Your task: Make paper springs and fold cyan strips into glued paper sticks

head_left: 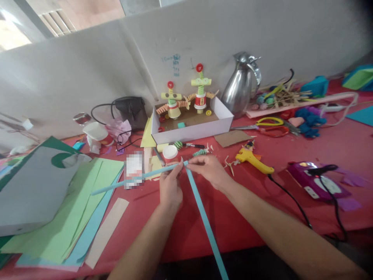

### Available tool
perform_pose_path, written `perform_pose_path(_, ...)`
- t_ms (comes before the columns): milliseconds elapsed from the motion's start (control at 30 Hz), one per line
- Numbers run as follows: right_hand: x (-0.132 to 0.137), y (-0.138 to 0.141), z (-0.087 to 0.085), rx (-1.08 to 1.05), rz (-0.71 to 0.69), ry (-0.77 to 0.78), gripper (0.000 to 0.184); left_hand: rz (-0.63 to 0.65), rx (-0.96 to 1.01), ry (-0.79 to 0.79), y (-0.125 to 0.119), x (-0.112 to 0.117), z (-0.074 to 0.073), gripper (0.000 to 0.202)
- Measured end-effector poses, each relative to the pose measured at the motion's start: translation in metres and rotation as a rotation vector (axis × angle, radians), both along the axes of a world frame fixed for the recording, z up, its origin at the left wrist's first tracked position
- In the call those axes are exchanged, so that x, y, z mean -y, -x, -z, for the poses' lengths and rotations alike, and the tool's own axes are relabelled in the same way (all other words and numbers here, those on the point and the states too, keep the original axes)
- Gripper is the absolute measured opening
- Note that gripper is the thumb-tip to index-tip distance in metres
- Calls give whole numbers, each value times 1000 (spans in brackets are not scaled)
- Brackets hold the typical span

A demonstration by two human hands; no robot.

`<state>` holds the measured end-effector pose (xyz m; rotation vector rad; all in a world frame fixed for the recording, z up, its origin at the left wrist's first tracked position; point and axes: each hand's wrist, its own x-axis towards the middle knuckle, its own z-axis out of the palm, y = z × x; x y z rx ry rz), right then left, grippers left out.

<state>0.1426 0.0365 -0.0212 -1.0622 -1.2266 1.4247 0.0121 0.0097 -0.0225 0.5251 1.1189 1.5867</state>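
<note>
Two long light-blue paper strips (204, 216) meet at a corner between my hands, above the red-covered table. One strip stretches left over the papers; the other hangs down toward me past the table's front edge. My left hand (171, 186) pinches the strips near the corner. Fingers of my right hand (208, 169) are closed on the same joint from the right. Just behind my hands stands a paper cup (170, 154), partly covered by them. A green folded paper spring (199, 153) lies beyond my right fingers.
A white box (192, 134) at the back holds two paper-cup figures. Right of it are a steel jug (240, 85), scissors (271, 126), a yellow glue gun (253, 160) and a purple power socket (317, 181) with cords. Green paper sheets (78, 202) spread at left.
</note>
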Motion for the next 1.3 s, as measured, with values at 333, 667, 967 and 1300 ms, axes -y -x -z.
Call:
perform_pose_path(333, 0, -2, -2, 33, -11, -14, 18, 69, 21, -13, 1, 2, -3, 21)
perform_pose_path(667, 1, -6, -5, 42, 14, 13, 17, 116, -151, -12, 3, 4, -3, 17)
perform_pose_path(967, 2, -3, -4, 53, -63, -99, 17, 81, -56, 17, 2, 3, -6, 16)
perform_pose_path(1300, 3, -3, -8, -72, -219, 9, 17, 12, -23, 29, 1, 2, -7, 20)
